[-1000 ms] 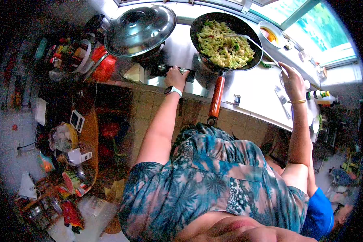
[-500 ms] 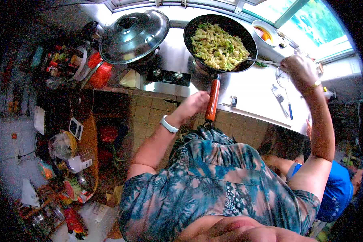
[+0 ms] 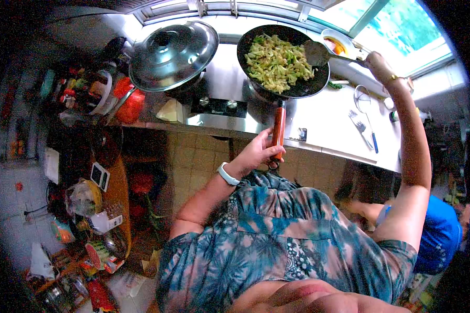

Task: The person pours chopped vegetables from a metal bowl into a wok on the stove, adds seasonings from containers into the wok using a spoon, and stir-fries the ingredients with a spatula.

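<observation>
A dark wok [image 3: 319,83] stands on the stove, holding chopped, stir-fried pale green vegetables [image 3: 279,62]. Its reddish-brown handle [image 3: 279,122] points toward my body. My left hand [image 3: 256,151] grips the lower part of this handle, thumb laid across it. My right hand [image 3: 379,68] is closed around the end of a metal spatula [image 3: 318,53]. The spatula's broad head is over the wok's right side, beside the food; whether it touches the wok I cannot tell.
A large lidded pot [image 3: 175,55] stands left of the wok. Behind it at right is a white bowl [image 3: 335,41] with reddish liquid. A wire strainer [image 3: 362,97] and a fork [image 3: 360,125] lie on the right counter. A person in blue [image 3: 438,240] is at lower right.
My left hand has gone from a loose fist beside the handle to holding it. My right hand has moved up and left, raising the spatula out of the vegetables toward the wok's rim.
</observation>
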`<state>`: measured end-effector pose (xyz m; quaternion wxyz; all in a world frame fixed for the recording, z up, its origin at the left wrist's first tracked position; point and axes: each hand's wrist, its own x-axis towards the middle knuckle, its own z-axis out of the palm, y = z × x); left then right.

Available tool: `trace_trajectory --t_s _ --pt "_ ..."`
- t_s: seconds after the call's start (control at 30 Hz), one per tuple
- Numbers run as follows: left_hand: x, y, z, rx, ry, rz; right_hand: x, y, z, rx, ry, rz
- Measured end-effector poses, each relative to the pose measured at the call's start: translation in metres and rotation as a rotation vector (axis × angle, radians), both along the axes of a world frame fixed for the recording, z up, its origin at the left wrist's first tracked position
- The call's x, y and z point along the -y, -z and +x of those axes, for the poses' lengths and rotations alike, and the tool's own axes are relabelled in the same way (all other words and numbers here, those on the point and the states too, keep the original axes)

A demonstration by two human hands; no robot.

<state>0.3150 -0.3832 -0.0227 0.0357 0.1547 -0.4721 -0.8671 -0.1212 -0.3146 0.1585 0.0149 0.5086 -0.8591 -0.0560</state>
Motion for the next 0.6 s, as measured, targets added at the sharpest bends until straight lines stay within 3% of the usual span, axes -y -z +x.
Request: trace_trajectory --t_s 0.17,0.2,0.27,0.33,0.4,0.43,0.53,0.57,0.6 --pt "0.002 0.006 -0.002 -0.108 0.009 -0.046 0.040 0.044 -0.048 0.010 0.024 -0.005" --pt "0.005 -0.019 0.005 -0.031 0.046 0.052 0.037 0.048 -0.053 0.010 0.004 -0.019" --pt "0.010 -0.001 0.009 -0.071 -0.056 0.019 0.015 0.044 -0.063 -0.002 -0.010 -0.055" --pt "0.037 -0.020 0.033 0.057 -0.179 0.075 -0.023 0.037 -0.061 -0.023 0.014 -0.091" --pt "0.074 0.023 0.059 -0.019 -0.680 -0.322 -0.052 0.040 -0.046 -0.012 0.061 -0.154" --pt "0.099 0.028 0.073 0.095 -0.922 -0.738 -0.058 0.046 -0.031 0.060 0.147 -0.201" --pt "0.169 0.040 0.123 0.415 -1.251 -0.851 -0.057 0.119 -0.030 0.515 0.216 -0.443" --pt "0.207 0.079 0.138 0.430 -1.284 -1.021 -0.052 0.145 -0.028 0.636 0.214 -0.506" --pt "0.225 0.063 0.138 0.436 -1.287 -1.031 -0.046 0.166 -0.023 0.732 0.230 -0.523"
